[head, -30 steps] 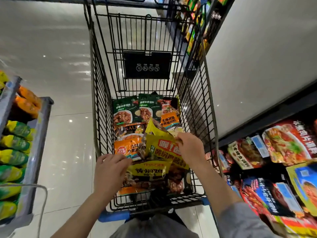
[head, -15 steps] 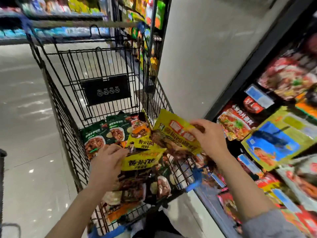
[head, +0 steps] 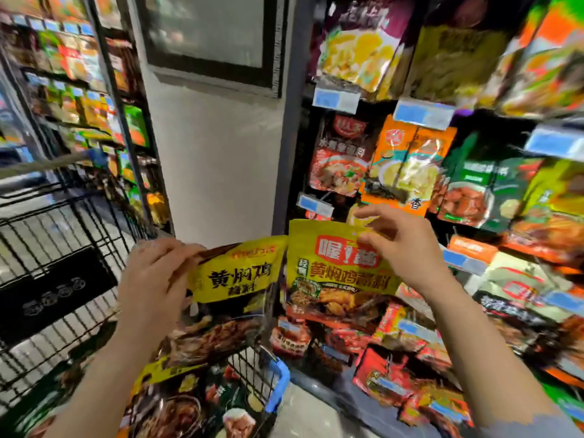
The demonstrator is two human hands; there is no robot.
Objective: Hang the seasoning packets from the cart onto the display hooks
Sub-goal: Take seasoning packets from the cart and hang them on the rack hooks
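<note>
— Yellow plastic, both of them: the left hand [head: 155, 279] grips a yellow-and-black seasoning packet with black characters [head: 235, 279] by its top left corner, fingers closed over the edge

— And the other one?

— The right hand [head: 401, 248] pinches the top right corner of a yellow seasoning packet with a red label [head: 335, 273], thumb and fingers clamped on it. The two packets hang side by side, edges nearly touching

— Where are they?

— Raised above the right rear corner of the black wire shopping cart [head: 63, 248], in front of the display wall of hanging packets [head: 410, 165]. More packets lie in the cart's near end, below the left hand's packet. Whether the red-label packet touches a hook is too blurred to tell
</note>
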